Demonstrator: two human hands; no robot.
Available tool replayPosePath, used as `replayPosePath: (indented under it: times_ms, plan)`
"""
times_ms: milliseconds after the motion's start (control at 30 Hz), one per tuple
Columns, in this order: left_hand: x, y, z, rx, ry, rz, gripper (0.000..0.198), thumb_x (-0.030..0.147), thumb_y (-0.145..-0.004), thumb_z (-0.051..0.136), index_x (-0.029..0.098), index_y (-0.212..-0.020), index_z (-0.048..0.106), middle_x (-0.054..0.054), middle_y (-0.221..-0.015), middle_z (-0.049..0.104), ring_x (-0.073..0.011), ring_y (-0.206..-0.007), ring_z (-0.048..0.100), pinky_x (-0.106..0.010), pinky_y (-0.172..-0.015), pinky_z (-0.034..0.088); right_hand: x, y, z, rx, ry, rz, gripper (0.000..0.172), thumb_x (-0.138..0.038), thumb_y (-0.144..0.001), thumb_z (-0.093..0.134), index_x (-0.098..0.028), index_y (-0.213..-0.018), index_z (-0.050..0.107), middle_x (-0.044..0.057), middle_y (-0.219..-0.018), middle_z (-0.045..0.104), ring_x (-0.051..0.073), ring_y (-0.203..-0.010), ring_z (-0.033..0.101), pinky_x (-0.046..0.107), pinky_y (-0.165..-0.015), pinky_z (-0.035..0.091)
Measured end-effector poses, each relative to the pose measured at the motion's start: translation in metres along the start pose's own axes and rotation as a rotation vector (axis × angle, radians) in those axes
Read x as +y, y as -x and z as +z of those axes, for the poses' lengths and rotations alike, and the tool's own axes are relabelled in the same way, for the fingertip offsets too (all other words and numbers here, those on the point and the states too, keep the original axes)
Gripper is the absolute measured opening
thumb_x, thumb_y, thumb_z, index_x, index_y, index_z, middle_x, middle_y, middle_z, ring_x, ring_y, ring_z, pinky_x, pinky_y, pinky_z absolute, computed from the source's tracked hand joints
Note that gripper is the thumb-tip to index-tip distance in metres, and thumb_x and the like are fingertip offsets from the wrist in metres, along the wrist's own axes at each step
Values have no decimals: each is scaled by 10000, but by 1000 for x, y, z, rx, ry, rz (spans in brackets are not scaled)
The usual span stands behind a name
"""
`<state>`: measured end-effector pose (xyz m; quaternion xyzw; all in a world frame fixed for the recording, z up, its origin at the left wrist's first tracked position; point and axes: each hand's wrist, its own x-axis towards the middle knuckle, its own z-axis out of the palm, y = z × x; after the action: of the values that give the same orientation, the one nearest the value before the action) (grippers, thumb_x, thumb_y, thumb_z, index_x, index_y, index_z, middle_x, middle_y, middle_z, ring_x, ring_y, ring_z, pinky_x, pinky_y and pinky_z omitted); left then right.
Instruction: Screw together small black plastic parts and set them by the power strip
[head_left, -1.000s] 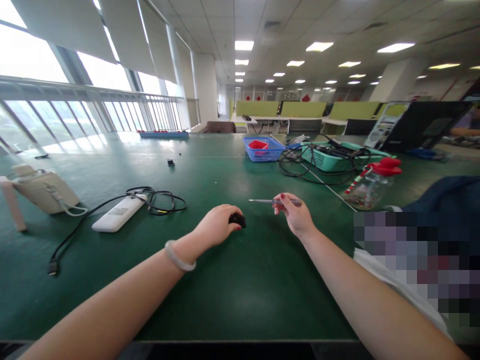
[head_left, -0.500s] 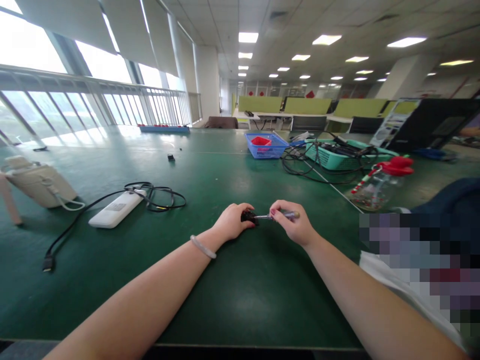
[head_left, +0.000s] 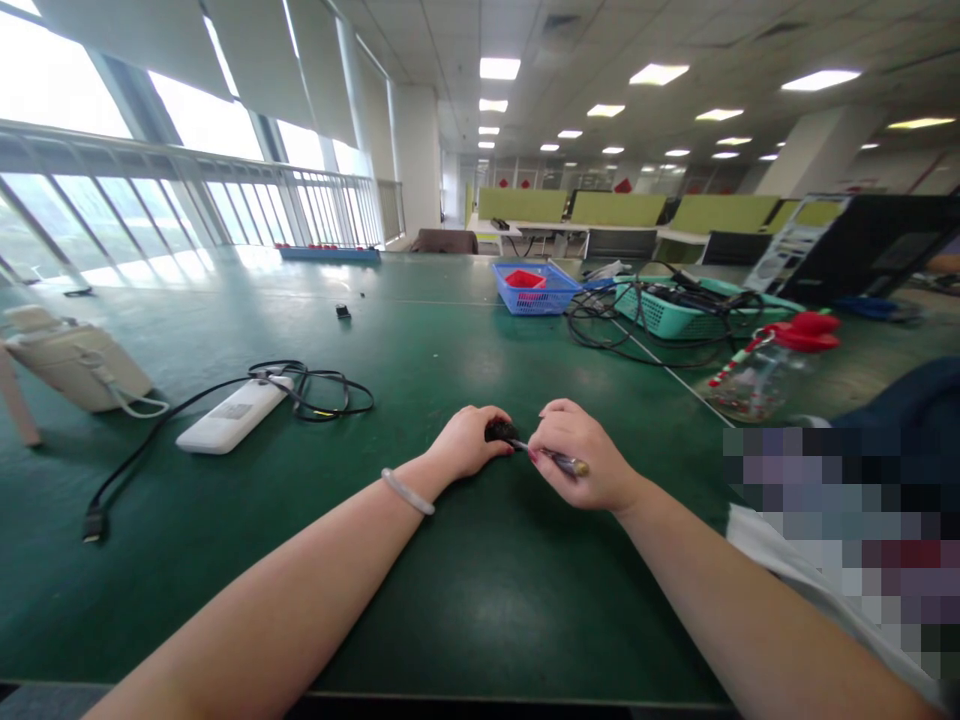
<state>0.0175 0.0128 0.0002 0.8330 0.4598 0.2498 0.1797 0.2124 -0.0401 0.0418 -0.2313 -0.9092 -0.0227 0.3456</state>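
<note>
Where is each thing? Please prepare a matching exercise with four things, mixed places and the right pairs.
1. small black part
2. slim tool with metal shaft
3. white oblong device
4. blue plastic basket

A. in the right hand
B. around a red object
C. in the left hand
D. on the green table, left of both hands

Pairs: 1-C, 2-A, 3-D, 4-B

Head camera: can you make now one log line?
left grip: holding small black part | right grip: holding screwdriver, tip at part | green table: blue basket, red container inside
</note>
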Motion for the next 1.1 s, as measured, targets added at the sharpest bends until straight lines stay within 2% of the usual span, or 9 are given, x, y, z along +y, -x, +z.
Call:
replayPosePath:
  times_ms: [100,167,567,733,833,967,1100]
  plan:
    - [-1,0,1,2,9,13,374,321,-758,709,225,-1117,664,-48,-1062,719,-241,-1002,626,-365,-910,491,-8,-5,0,-127,141,-120,135,-174,-846,516,-191,-727,577,6,-657,584,143,-630,492,388,-838,415]
    - [-1,0,1,4,13,20,383,319,-759,706,225,-1128,659,-47,-1071,719,-238,-1011,627,-365,-924,487,-11,-7,0,-162,204,-166,165,-178,-850,512,-189,-696,570,8,-647,583,142,-619,482,388,-836,413]
    - [2,1,-2,-1,24,6,426,292,-736,739,238,-1149,649,-31,-1101,719,-229,-1020,639,-343,-928,490,-2,1,2,7,210,-135,115,-177,-836,556,-190,-732,601,10,-636,591,147,-616,506,382,-835,446]
    - [2,1,-2,-6,13,-3,494,333,-732,748,219,-1199,636,-60,-1125,714,-244,-1036,636,-347,-929,493,10,5,7,129,190,29,106,-173,-843,572,-194,-743,600,16,-684,644,148,-631,555,372,-824,455]
    - [1,1,-1,-9,-2,-12,560,337,-722,757,210,-1246,609,-69,-1121,717,-254,-1044,635,-357,-937,492,16,8,9,241,167,174,164,-196,-863,566,-203,-701,591,8,-663,651,152,-621,566,356,-789,463]
    - [0,2,-2,-23,2,9,641,311,-724,749,226,-1326,545,-57,-1141,717,-258,-1089,623,-374,-996,466,16,10,8,367,58,458,300,-285,-907,526,-204,-626,594,21,-612,623,173,-634,582,315,-658,453]
    - [-2,3,-4,-32,-8,6,622,297,-727,731,219,-1317,553,-60,-1155,710,-263,-1114,615,-381,-1015,459,17,11,10,375,-158,679,375,-387,-926,501,-195,-624,612,-3,-517,545,142,-494,508,278,-512,384]
